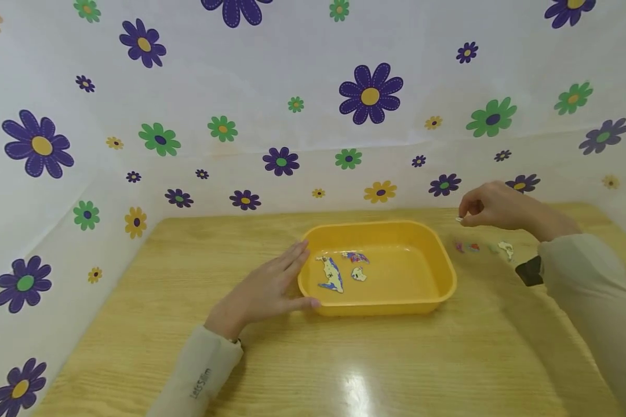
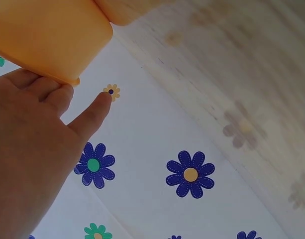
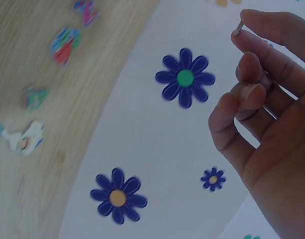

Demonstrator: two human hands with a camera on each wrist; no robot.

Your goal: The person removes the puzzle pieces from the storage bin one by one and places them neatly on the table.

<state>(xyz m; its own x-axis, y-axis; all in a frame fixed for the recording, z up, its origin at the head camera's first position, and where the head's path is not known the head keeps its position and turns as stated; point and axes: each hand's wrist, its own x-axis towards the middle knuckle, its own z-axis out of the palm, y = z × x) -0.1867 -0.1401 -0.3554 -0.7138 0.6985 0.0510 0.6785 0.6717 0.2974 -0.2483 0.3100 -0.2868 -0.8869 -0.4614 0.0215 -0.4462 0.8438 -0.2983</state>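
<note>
At the left end of a yellow plastic tray (image 1: 386, 308), my left hand (image 1: 268, 284) touches the rim with its fingers fairly straight, thumb spread along the near side. Inside the tray lie a long cream-and-blue flat cutout (image 1: 334, 277), a purple-and-red cutout (image 1: 357, 257) and a small white cutout (image 1: 359, 274). My right hand (image 1: 501, 207) is raised beyond the tray's right end. Its thumb and index finger pinch a small, thin white piece (image 3: 238, 28), seen edge-on, so its printed face is hidden.
Several small cutouts lie on the wooden table right of the tray, among them a pink one (image 1: 459, 247), a red-and-blue one (image 3: 65, 46) and a white one (image 3: 25, 138). Flower-printed white cloth (image 1: 292, 69) stands behind the table. A dark block (image 1: 530, 271) sits at the right cuff.
</note>
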